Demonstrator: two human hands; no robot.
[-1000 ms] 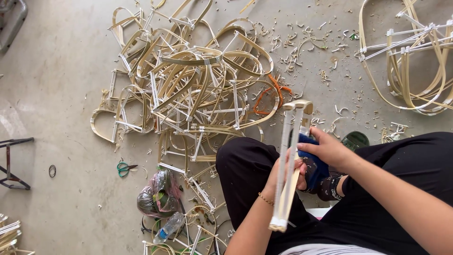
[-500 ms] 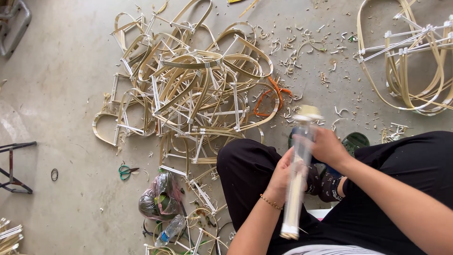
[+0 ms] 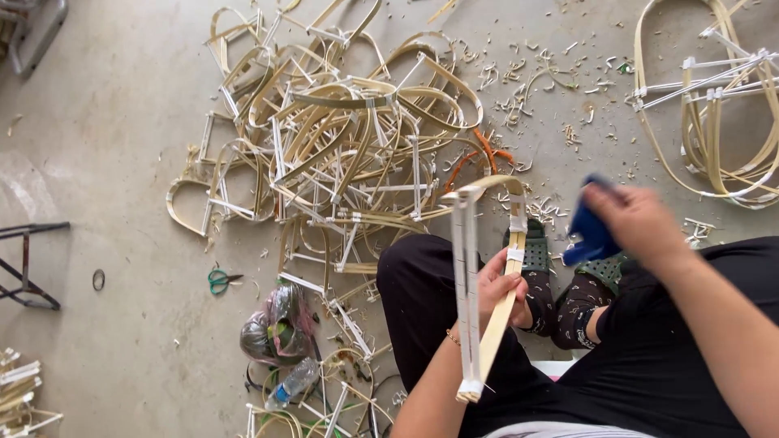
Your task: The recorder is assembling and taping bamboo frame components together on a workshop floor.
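left hand [image 3: 501, 294] is gripping a bent bamboo frame [image 3: 471, 276] upright while the right hand [image 3: 634, 221] is clutching a blue tool [image 3: 591, 231]

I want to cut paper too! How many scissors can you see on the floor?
1. The green-handled scissors lie on the concrete floor, left of the pile of bamboo frames and near the crumpled plastic bag. More could be hidden under the pile.
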